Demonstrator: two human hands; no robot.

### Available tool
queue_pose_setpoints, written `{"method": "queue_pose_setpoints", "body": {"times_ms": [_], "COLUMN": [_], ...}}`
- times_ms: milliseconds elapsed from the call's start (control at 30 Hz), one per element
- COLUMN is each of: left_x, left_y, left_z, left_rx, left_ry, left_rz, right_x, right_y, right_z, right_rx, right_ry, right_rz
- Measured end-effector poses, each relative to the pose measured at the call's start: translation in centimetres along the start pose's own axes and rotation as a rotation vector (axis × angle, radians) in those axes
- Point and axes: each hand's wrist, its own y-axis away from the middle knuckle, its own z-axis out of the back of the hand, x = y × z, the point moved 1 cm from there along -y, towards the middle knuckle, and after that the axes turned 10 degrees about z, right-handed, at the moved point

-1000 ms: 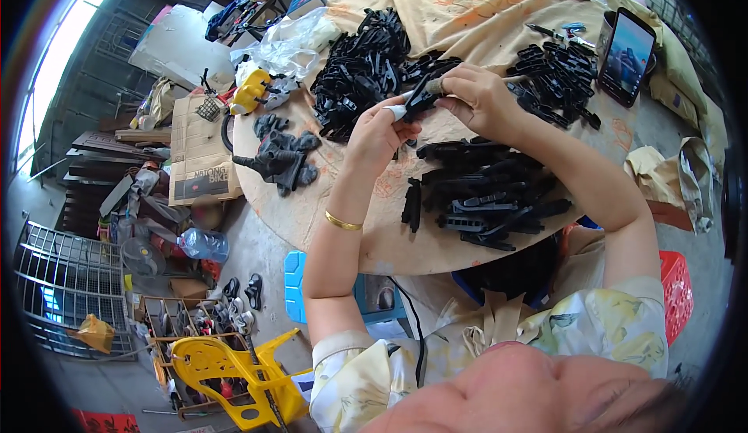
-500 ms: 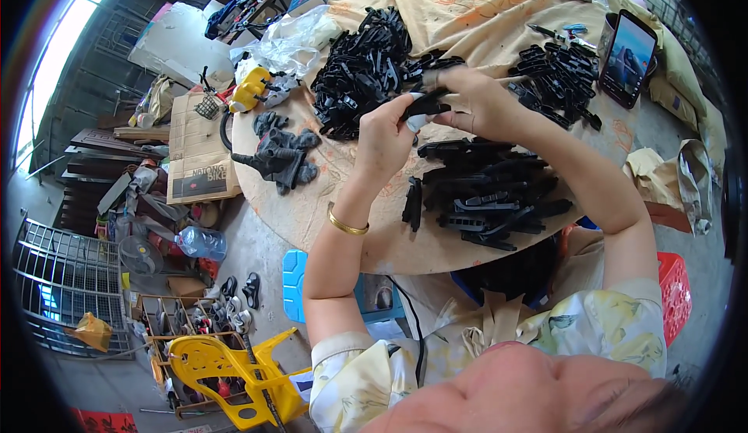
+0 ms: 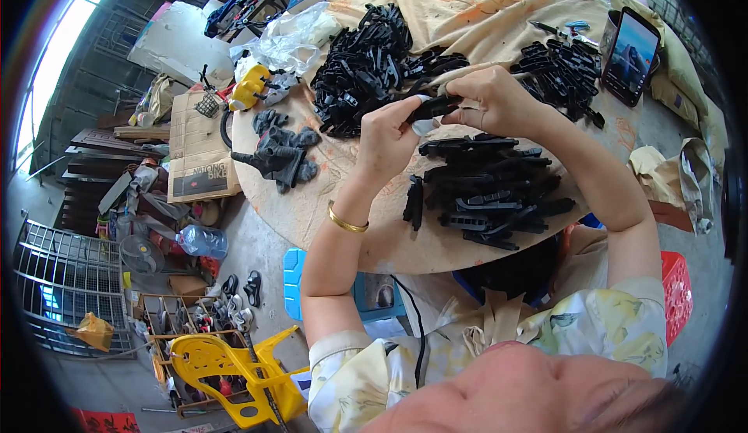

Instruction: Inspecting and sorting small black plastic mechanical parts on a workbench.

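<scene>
While both hands hover mid-frame above the counter [image 3: 312, 207], the left hand [image 3: 387, 139] has shifted its fingers to pinch the black plastic part [image 3: 433, 107] alongside the right hand [image 3: 496, 100], the piece now lying level between them.

Left hand [image 3: 387, 139] has slid up from below the long black plastic clip part [image 3: 433, 107] to grip its near end; a second ago it was lower, fingers under the piece. Right hand [image 3: 492, 98] shifted slightly outward along the far end. Part now lies nearly level between both hands.
</scene>
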Motion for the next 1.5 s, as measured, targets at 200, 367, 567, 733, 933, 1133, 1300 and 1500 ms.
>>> {"method": "queue_pose_setpoints", "body": {"times_ms": [200, 367, 567, 733, 933, 1133, 1300, 1500], "left_x": [0.5, 1.3, -1.6, -0.9, 4.6, 3.7, 3.1, 1.1], "left_y": [-0.1, -0.3, 0.7, -0.4, -4.4, -4.0, -3.4, -1.8], "left_z": [-0.3, 0.5, -0.7, -0.8, -0.9, -1.9, -1.5, -2.6], "left_rx": [0.013, 0.118, 0.347, 0.307, -0.158, -0.119, -0.04, 0.025], "left_ry": [0.11, 0.366, 0.083, 0.154, -0.419, -0.492, 0.566, 0.965], "left_rz": [0.08, 0.218, -0.221, -0.174, -0.052, -0.053, 0.299, 0.46], "right_x": [-0.1, -0.4, -4.5, -5.7, -3.9, -3.8, -3.0, -1.9], "right_y": [0.0, -0.3, 0.3, 0.4, -0.3, -0.4, 0.3, -0.5], "right_z": [-0.4, -0.6, -0.6, -4.0, -3.3, -3.4, -0.3, -0.9], "right_rx": [-0.051, 0.022, -0.141, 0.019, 0.137, 0.101, -0.308, -0.307], "right_ry": [0.004, -0.096, -0.757, 0.318, 0.409, 0.398, -0.012, -0.861], "right_rz": [0.027, -0.022, -0.427, -0.144, -0.135, -0.214, -0.189, -0.464]}}
